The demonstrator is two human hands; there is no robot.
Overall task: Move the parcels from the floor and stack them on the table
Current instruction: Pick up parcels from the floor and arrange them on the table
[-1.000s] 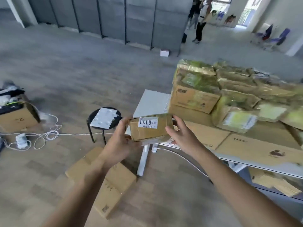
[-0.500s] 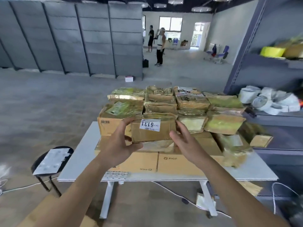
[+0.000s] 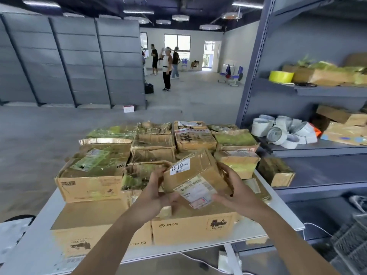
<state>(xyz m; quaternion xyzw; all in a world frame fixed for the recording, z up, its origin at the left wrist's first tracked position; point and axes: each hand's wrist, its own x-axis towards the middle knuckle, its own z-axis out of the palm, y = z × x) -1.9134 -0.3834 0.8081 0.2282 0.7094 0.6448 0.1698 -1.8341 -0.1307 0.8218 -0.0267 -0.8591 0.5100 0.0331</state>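
Being held tilted over the stacked parcels (image 3: 95,175) on the table (image 3: 39,241), a small parcel (image 3: 195,175) labelled 6131 is clasped from both sides: the left hand (image 3: 153,193) grip is curled round its left edge, the right hand (image 3: 236,192) grip round its right side. Tape rolls (image 3: 286,132) are seen on the shelf (image 3: 317,149) at right.

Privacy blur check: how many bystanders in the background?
3. Person in black shorts on the left; person in white top nearest the camera; person in jeans right of them. Another may be hidden behind the grey partition edge.
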